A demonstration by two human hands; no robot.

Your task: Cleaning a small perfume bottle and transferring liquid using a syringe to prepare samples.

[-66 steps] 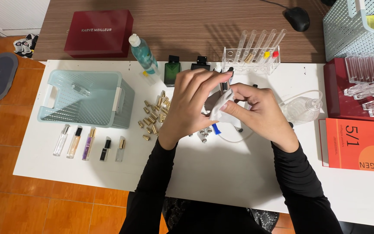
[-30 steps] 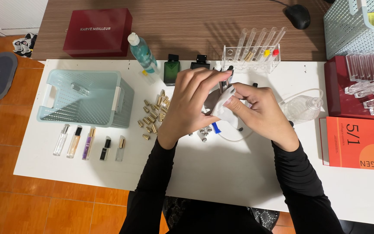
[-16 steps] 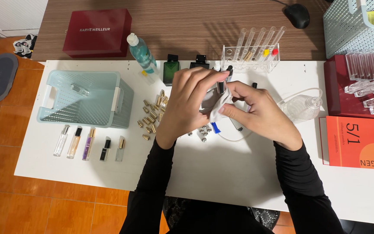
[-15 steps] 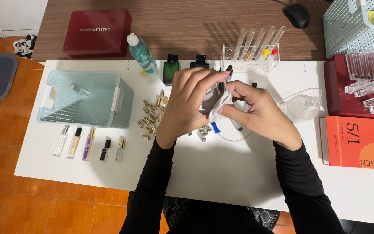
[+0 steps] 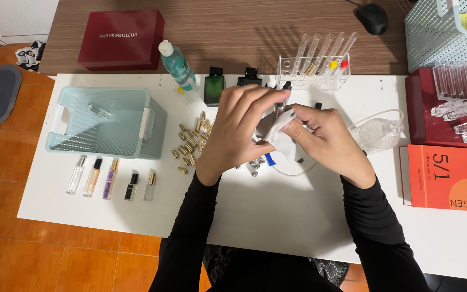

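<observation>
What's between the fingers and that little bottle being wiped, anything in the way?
Only the white cloth. The right hand presses it against the small bottle, so cloth lies between those fingers and the glass. The left hand pinches the bottle directly; nothing visible separates them.

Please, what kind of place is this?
Probably a home workbench for filling small perfume bottles: a row of small spray vials, loose gold caps and a rack of glass tubes lie on a white table over tiled floor.
</observation>
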